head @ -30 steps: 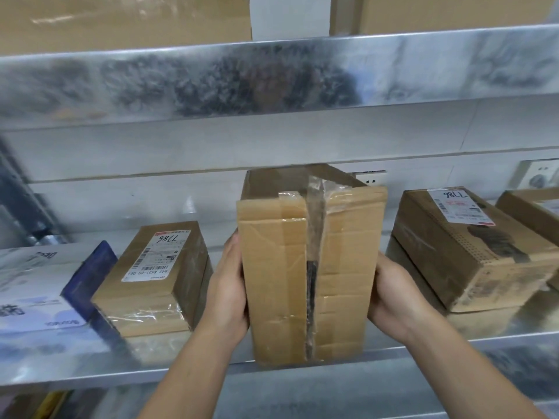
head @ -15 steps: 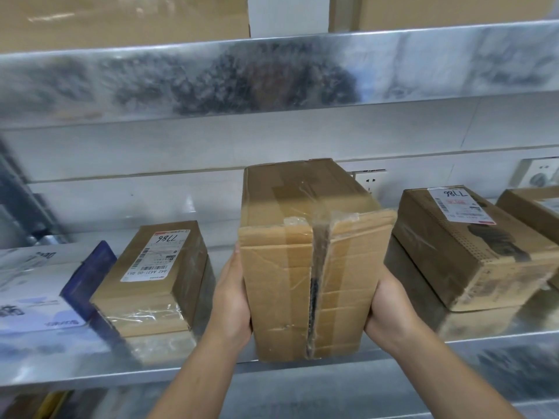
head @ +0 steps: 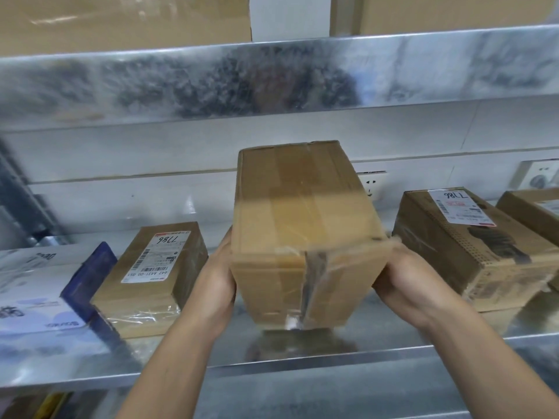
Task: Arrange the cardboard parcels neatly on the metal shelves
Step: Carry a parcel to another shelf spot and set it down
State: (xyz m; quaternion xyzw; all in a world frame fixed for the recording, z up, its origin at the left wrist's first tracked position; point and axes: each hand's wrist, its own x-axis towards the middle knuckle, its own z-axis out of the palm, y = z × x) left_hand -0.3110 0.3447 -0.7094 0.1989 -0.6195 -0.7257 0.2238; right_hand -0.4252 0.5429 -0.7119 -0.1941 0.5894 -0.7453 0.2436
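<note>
A taped brown cardboard parcel (head: 302, 225) hangs tilted over the middle of the lower metal shelf (head: 302, 358). Its long side runs back toward the wall and its taped end faces me, a little above the shelf. My left hand (head: 216, 285) holds its left side and my right hand (head: 402, 279) holds its right side near the front; the fingertips are hidden behind and under it. A labelled parcel (head: 157, 273) lies to the left. Another labelled parcel (head: 472, 246) lies to the right.
A blue and white box (head: 39, 294) lies at the far left of the shelf, and a third cardboard parcel (head: 535, 210) at the far right. The upper shelf (head: 272, 83) hangs low overhead with large boxes on it. Wall sockets (head: 370, 182) sit behind.
The parcel stood upright on its end on the shelf; its top has swung away toward the wall and its near end has lifted. Both hands kept their hold on its sides.
</note>
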